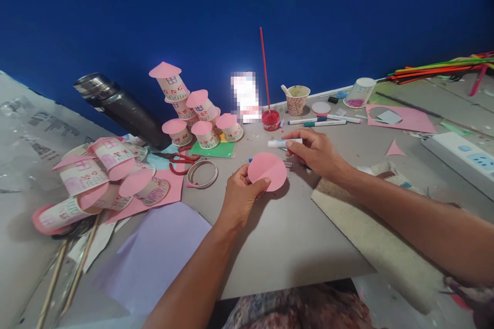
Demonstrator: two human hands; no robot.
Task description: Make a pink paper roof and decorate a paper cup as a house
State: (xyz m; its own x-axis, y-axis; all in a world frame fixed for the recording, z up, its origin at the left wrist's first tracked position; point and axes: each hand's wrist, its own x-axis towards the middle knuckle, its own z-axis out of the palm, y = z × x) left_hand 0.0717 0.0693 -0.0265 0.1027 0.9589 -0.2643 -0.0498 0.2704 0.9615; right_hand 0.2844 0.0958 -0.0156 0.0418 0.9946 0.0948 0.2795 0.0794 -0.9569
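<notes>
My left hand (243,190) pinches a flat pink paper circle (266,170) at its lower left edge, thumb on top. Just above and to the right, my right hand (314,151) is closed around a slim white glue tube (276,143), held level with its end pointing left. Part of the tube is hidden by my fingers. On the table behind the circle lie some pens, partly covered. Small painted paper-cup houses (206,134) with pink cone roofs stand stacked beyond my left hand.
More cup houses (83,175) lie heaped at left beside a black flask (123,110). Red-handled pliers (181,159), a tape roll (201,174) and purple paper (154,252) lie nearer. Markers (325,123), a patterned cup (297,102) and a power strip (459,154) are at right.
</notes>
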